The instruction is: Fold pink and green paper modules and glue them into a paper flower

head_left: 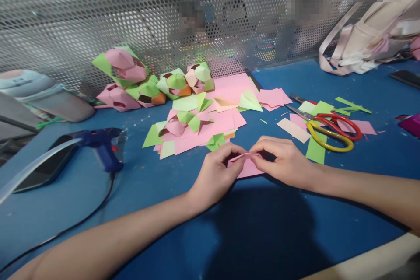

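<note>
A piece of pink paper [250,169] is held low over the blue table, its far edge bent up between my fingertips. My left hand [218,173] pinches it at the left, thumb against the raised edge. From the right, my right hand [284,159] pinches the same edge, its thumb close to the left one. Just beyond the hands lie a folded green paper piece [215,141] and a pile of pink sheets [203,133] with folded green and pink pieces on top.
A blue glue gun [103,144] with its cord lies at left by a dark phone [49,168]. Finished paper shapes [123,68] stand along the perforated metal panel [147,22]. Scissors with red and yellow handles [331,133] rest on scraps at right. A cup [62,100] lies far left.
</note>
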Demonstrator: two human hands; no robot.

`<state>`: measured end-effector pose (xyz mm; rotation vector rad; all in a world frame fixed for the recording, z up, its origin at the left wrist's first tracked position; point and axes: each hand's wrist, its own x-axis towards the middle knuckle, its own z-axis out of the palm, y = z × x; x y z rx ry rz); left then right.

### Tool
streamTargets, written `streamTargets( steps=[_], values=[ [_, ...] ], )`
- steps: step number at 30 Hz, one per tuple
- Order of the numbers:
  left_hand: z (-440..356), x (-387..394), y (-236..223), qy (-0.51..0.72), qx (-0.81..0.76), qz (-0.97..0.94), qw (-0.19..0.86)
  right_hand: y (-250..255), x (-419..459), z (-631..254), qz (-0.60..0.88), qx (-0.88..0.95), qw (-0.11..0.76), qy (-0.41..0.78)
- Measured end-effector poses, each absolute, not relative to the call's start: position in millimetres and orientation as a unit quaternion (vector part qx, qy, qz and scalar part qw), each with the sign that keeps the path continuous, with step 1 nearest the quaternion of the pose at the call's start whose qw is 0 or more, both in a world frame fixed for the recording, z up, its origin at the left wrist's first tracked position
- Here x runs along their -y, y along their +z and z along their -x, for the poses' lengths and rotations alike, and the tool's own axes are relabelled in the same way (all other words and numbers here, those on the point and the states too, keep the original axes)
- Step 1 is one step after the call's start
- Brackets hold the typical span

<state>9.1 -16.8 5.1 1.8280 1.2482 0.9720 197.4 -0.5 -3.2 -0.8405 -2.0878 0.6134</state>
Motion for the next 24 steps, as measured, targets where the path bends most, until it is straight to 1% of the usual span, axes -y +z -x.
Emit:
streamTargets(
  steps=[7,12,19,24],
  values=[
    [-11.5,18.8,6.6,0.377,-0.479,-0.720,0.332,-1.0,2.4,-195.2,0.344,0.818,0.387,0.250],
    [-9.7,20.9,7.7,0.374,-0.481,-0.717,0.339,1.0,1.3,-196.8,0.343,0.812,0.408,0.238],
    [-7.4,19.1,6.9,0.352,-0.497,-0.709,0.355,3.4,-3.7,-202.1,0.342,0.808,0.398,0.269],
    [-8.8,19.3,7.7,0.347,-0.494,-0.715,0.352,3.9,-4.8,-203.0,0.329,0.818,0.396,0.257]
  ],
)
